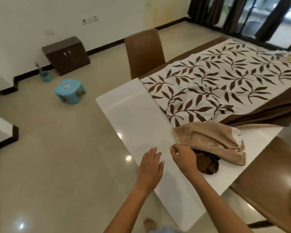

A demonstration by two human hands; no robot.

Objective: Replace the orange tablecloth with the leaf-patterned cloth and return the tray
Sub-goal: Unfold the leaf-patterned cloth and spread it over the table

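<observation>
The leaf-patterned cloth [225, 78] covers the far part of the white desk [133, 118]; its near end lies bunched and turned under, leaving the near desk bare. The left hand [150, 167] hovers flat, fingers straight, holding nothing. The right hand [183, 157] has thumb and forefinger pinched together beside the bunched edge, probably to draw it nearer.

leaf-patterned cloth [217, 84] spread flat, near edge rumpled

We see a blue stool [70, 90] and a blue bucket [45, 76] on the tiled floor [49, 157]. Behind them we find a dark cabinet [66, 55] against the wall; two brown chairs [144, 52] flank the white table [133, 115].
</observation>
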